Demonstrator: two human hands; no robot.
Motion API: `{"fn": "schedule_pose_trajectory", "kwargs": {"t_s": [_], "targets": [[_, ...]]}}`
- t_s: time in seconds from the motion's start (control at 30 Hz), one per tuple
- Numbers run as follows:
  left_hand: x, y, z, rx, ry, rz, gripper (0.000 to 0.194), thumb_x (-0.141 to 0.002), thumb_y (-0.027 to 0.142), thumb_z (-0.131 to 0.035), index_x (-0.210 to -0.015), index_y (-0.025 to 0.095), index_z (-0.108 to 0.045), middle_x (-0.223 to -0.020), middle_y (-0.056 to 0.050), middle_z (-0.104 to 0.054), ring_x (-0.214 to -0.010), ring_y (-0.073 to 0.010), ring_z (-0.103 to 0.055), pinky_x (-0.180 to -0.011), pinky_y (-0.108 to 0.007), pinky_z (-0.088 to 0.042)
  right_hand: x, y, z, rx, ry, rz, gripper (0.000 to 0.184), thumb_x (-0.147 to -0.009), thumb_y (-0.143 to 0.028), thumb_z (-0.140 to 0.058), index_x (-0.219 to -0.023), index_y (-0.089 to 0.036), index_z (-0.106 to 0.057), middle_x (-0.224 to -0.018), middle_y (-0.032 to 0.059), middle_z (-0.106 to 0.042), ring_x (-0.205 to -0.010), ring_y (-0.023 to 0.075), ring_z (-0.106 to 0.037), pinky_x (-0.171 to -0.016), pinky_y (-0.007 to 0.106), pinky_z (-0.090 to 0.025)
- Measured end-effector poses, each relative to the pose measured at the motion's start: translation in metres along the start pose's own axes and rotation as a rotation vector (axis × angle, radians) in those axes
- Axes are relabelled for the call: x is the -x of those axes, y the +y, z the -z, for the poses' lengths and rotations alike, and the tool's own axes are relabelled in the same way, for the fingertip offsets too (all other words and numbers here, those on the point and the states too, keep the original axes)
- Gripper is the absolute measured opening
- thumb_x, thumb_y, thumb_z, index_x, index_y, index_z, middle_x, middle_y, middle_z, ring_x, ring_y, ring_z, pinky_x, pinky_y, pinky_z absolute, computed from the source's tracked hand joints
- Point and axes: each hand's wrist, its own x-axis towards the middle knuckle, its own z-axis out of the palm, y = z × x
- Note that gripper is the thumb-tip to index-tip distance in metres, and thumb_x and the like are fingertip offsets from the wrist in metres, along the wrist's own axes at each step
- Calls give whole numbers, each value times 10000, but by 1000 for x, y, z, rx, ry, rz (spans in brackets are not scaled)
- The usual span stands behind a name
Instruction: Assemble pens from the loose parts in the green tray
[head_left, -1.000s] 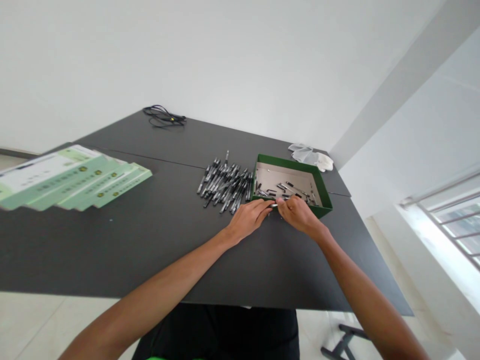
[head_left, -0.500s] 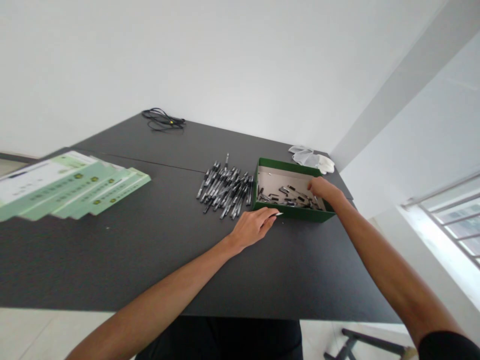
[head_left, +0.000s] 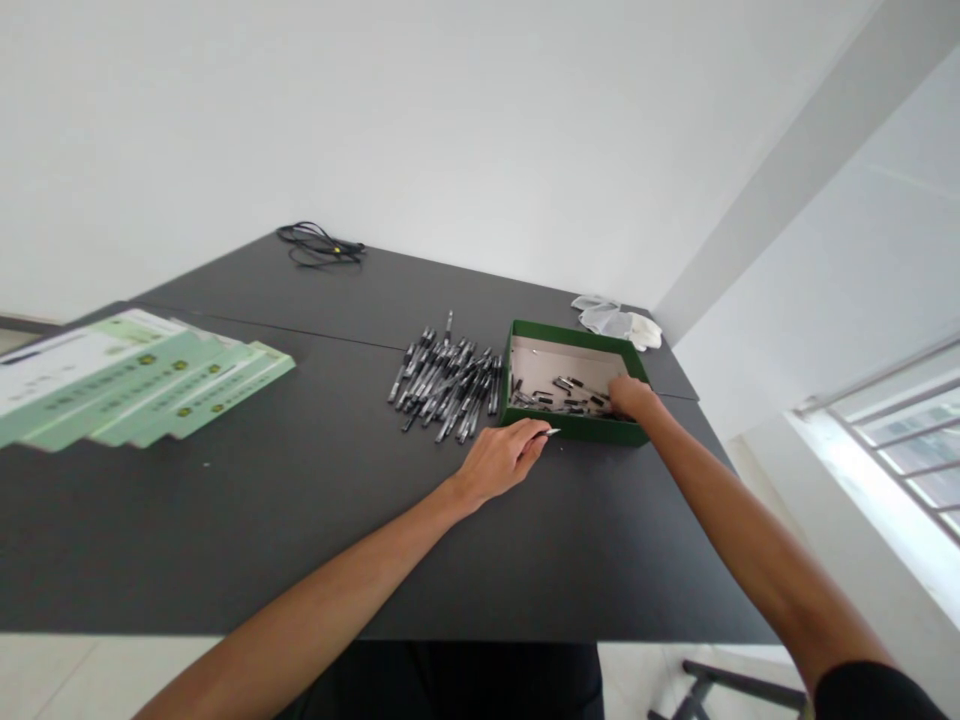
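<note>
1. The slim, pointed piece with a pale tip (head_left: 553,432), apparently part of a pen, sticks out from the left hand (head_left: 499,460), just in front of the green box's near wall. Only its tip end shows; the rest is covered by the fingers, so its full shape cannot be told.
2. The left hand's fingers are closed in a pinch around this piece, back of the hand upward.
3. The right hand (head_left: 631,397) reaches over the right end of the shallow, rectangular green box with a pale beige inside (head_left: 596,431), its fingers down among the contents. Whether they grip anything cannot be told.
4. Inside the box lie loose black and silvery pen parts (head_left: 574,382), short and long, scattered at odd angles, mostly toward the near side.
5. The step in hand looks like picking among these parts with the right hand while the left holds its piece ready. The next move seems to call for a fine fingertip pinch on one narrow part and a steady left hand.
6. Just left of the box lies a loose heap of clear and black plastic pens (head_left: 446,385), crossing one another on the dark grey tabletop (head_left: 337,480).
7. Farther out are overlapping green-and-white printed sheets or booklets (head_left: 150,375) at left, a coiled black cable (head_left: 319,245) at the back, and crumpled white glove-like items (head_left: 619,322) behind the box.
</note>
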Motion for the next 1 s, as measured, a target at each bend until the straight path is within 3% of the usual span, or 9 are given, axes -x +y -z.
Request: {"fn": "schedule_pose_trajectory", "kwargs": {"t_s": [0.1, 0.23, 0.33, 0.4, 0.47, 0.53, 0.6, 0.8, 1.0], "targets": [[0, 0, 1, 5, 7, 4, 278, -1076, 329, -443, -1261, 224, -621, -1173, -43, -757, -1007, -198, -752, -853, -305, -589, 5, 0, 3, -30, 18, 20, 365, -981, -361, -662, -1279, -152, -636, -1289, 116, -654, -1105, 243, -668, -937, 459, -577], [0, -1, 1, -6, 27, 9, 286, -1077, 334, -444, -1265, 219, -626, -1180, -49, -758, -1018, -206, -750, -857, -313, -590, 18, 12, 13, -134, 88, 81, 213, -942, -224, -659, -1093, -107, -753, -977, 154, -766, -946, 249, -741, -866, 345, -558], [0, -2, 0, -8, 37, 14, 290, -1080, 338, -445, -1264, 209, -629, -1174, -52, -758, -1004, -207, -747, -860, -317, -587, 37, 19, 20, -231, 215, 158, 321, -1008, -225, -521, -1255, -150, -712, -960, 113, -786, -901, 200, -737, -828, 270, -527], [0, -3, 0, 0, 49, 16, 287, -1080, 340, -450, -1246, 201, -637, -1149, -54, -760, -990, -204, -746, -864, -313, -585, 56, 18, 20, -360, 353, 294, 366, -1041, -298, -479, -1334, -186, -667, -1046, 80, -780, -873, 167, -706, -784, 245, -512], [0, -4, 0, 7, 68, 14, 282, -1078, 342, -459, -1225, 193, -648, -1127, -57, -761, -992, -203, -744, -878, -312, -582, 79, 12, 16, -576, 484, 541, 356, -1028, -391, -521, -1233, -184, -725, -1015, 71, -772, -760, 157, -654, -679, 250, -486], [-1, -6, 0, 14, 84, 6, 280, -1077, 341, -467, -1220, 188, -654, -1130, -61, -758, -1013, -204, -739, -901, -315, -578, 101, 3, 12, -722, 505, 763, 326, -988, -437, -598, -1099, -190, -778, -953, 61, -763, -704, 150, -614, -624, 251, -449], [-1, -7, 0, 21, 94, -4, 278, -1077, 336, -470, -1222, 187, -656, -1137, -63, -755, -1032, -203, -733, -918, -318, -573, 118, -6, 7, -768, 496, 871, 277, -957, -430, -656, -1036, -204, -796, -928, 48, -759, -706, 142, -603, -620, 247, -427], [0, -9, 0, -6, 108, -39, 279, -1077, 331, -477, -1234, 189, -659, -1128, -61, -752, -1016, -197, -733, -878, -304, -575, 137, -19, 3, -793, 555, 770, 253, -941, -428, -691, -1015, -220, -815, -784, 13, -756, -600, 117, -552, -586, 247, -382], [1, -8, 1, -65, 91, -67, 300, -1074, 367, -489, -1235, 189, -671, -1067, -57, -749, -933, -184, -737, -793, -272, -570, 134, -30, -3, -721, 554, 796, 207, -946, -385, -693, -1028, -235, -809, -879, 16, -794, -634, 127, -592, -615, 245, -403]]}}
